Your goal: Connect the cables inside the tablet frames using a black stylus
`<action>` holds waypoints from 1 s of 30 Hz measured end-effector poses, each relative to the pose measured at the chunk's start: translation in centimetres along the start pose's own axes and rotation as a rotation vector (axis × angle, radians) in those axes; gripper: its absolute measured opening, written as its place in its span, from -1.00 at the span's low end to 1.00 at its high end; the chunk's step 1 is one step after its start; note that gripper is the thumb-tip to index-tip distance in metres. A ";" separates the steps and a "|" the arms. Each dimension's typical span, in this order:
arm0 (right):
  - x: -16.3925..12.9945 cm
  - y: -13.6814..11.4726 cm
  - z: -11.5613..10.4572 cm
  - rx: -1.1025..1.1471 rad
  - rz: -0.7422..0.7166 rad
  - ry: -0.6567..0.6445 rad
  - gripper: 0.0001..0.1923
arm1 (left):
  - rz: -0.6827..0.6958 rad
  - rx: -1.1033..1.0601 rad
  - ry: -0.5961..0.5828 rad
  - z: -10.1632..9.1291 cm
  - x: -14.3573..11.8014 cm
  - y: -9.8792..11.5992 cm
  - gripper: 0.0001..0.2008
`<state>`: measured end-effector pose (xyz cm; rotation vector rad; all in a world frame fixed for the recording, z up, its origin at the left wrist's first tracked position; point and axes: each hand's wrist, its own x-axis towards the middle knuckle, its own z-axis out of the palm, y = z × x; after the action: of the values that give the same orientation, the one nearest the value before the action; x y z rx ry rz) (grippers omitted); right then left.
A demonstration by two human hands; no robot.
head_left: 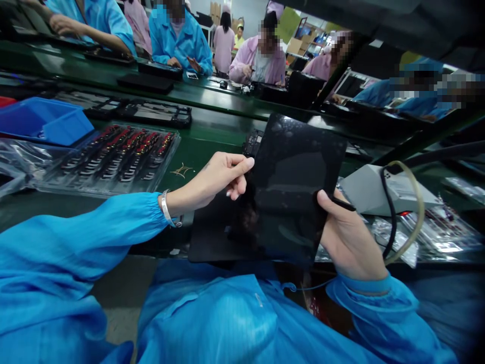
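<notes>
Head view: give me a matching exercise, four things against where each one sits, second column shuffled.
Things:
1. black panel
2. blue bin
3. clear tray of red and black parts
4. grey box with cable

Places:
A. far left on the bench
B. right of the right hand
C. held in both hands
D. bench, beyond the left hand

Pairs: 1-C, 2-A, 3-D, 4-B
</notes>
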<state>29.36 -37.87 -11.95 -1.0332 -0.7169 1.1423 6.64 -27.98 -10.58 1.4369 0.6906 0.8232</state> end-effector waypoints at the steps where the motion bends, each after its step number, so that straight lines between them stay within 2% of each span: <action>1: 0.1 0.1 -0.1 -0.006 0.003 -0.006 -0.57 | -0.004 0.001 0.002 0.0 0.0 -0.1 -0.58; 20: -0.1 0.2 -0.1 -0.032 0.024 -0.006 -0.62 | -0.045 0.021 -0.010 -0.3 0.3 -0.6 -0.58; 23: 0.0 -0.1 0.3 -0.059 -0.006 -0.006 -0.68 | -0.020 0.055 -0.054 -0.8 0.4 -0.3 -0.63; 25: 0.0 -0.6 0.6 -0.129 -0.169 0.016 -0.69 | 0.005 0.103 -0.127 -1.5 0.9 0.1 -0.74; 28: -0.7 -1.3 1.0 -0.440 -0.638 0.090 -0.69 | 0.061 0.161 -0.246 -3.0 2.4 0.4 -0.93; 29: -1.1 -1.3 1.1 -0.594 -0.755 0.043 -0.66 | 0.087 0.173 -0.262 -3.4 3.0 0.2 -0.90; 30: -1.5 -1.2 1.1 -0.741 -0.827 -0.063 -0.62 | 0.118 0.186 -0.262 -3.8 3.7 -0.3 -0.87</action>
<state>28.43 -39.07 -10.35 -1.1188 -1.5037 0.1672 5.60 -22.81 -10.72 1.7306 0.4960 0.6572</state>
